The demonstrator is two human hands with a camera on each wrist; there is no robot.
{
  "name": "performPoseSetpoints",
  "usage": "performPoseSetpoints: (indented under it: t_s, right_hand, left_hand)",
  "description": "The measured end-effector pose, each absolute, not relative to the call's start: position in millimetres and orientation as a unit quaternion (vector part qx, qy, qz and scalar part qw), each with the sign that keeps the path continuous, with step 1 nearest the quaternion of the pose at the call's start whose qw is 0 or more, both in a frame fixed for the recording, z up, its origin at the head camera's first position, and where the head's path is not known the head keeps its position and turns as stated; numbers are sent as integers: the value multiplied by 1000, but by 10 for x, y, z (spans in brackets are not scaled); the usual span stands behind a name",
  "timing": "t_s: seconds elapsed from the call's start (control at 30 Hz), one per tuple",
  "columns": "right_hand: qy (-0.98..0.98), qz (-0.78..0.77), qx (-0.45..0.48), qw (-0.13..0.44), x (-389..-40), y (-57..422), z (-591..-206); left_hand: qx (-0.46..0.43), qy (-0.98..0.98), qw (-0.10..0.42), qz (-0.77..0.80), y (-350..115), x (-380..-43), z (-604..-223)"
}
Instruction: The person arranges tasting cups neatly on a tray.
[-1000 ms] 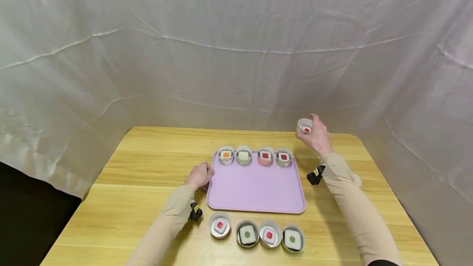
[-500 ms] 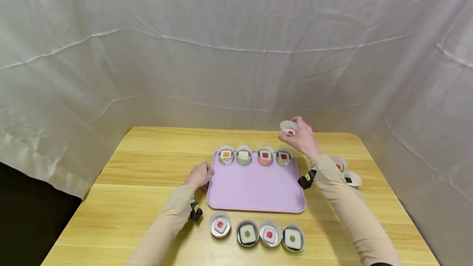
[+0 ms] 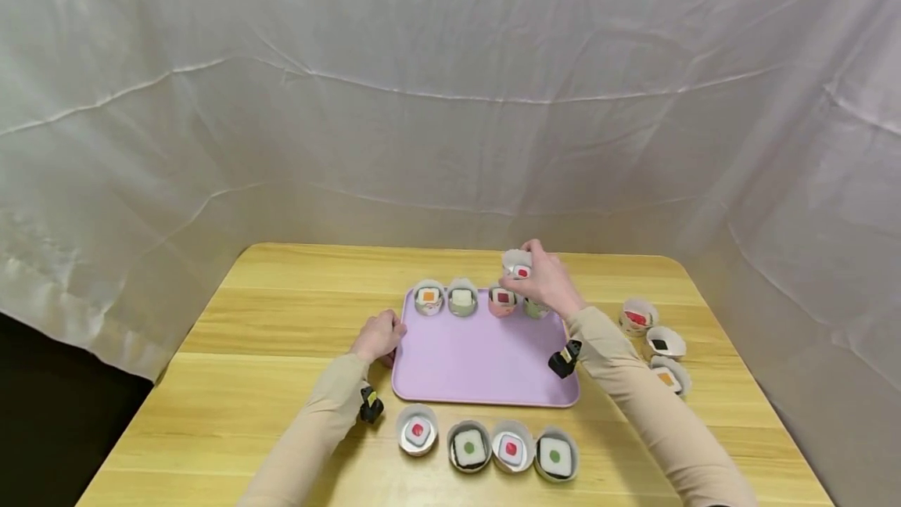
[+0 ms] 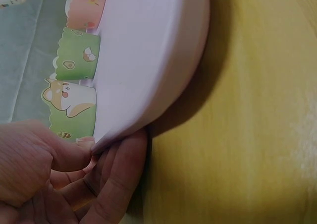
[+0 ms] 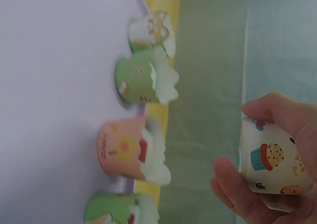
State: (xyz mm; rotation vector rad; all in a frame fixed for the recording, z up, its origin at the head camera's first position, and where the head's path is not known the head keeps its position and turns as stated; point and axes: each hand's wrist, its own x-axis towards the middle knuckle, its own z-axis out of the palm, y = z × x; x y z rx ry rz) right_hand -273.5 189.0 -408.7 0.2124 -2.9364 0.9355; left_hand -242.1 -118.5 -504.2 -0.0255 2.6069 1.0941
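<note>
My right hand [image 3: 547,280] grips a white paper baking cup [image 5: 270,157] printed with cupcakes and cookies, held up above the tray's far edge. Inside it is a white piece with a red centre, seen in the head view. My left hand [image 3: 378,336] pinches the left rim of the purple tray [image 3: 486,358], thumb on top and fingers beneath, as the left wrist view shows. Along the tray's far edge stand a cup with an orange-centred piece [image 3: 428,297], a green cup [image 3: 462,299], a pink cup [image 3: 503,300] and another green cup [image 3: 536,308] partly behind my right hand.
In front of the tray, several filled cups stand on the wooden table [image 3: 281,319], among them a red-dotted one [image 3: 417,430] and a green-dotted one [image 3: 469,447]. To the right are a red-topped cup [image 3: 637,318], a black-centred one [image 3: 664,343] and an orange-centred one [image 3: 669,376]. A grey curtain [image 3: 450,100] hangs behind.
My right hand has carried the white cup leftward from beyond the tray's right side to over its far edge. Cups at the right, earlier hidden by the arm, now show. My left hand stays put.
</note>
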Motion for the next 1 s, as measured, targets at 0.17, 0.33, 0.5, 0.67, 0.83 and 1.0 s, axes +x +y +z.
performPoseSetpoints:
  t_s: [0.17, 0.33, 0.5, 0.67, 0.83, 1.0]
  right_hand:
    - [-949, 301, 87, 18, -2678, 1740, -4126]
    - [-950, 298, 98, 11, -2621, 1600, -4158]
    - [-958, 265, 106, 20, -2564, 1480, -4206]
    - [-958, 261, 114, 22, -2532, 1380, -4272]
    - [-954, 273, 123, -7, -2523, 1271, -4347]
    - [-953, 267, 138, -33, -2510, 1172, -4413]
  left_hand:
    - [-6, 911, 155, 381, -1180, -2425, -5035]
    - [-4, 912, 154, 379, -1181, -2425, -5015]
    - [-5, 911, 157, 382, -1186, -2403, -4994]
    - [-4, 912, 158, 379, -1191, -2397, -4991]
    - [-8, 909, 156, 387, -1182, -2408, -5002]
    - [-6, 908, 155, 389, -1178, -2408, -5013]
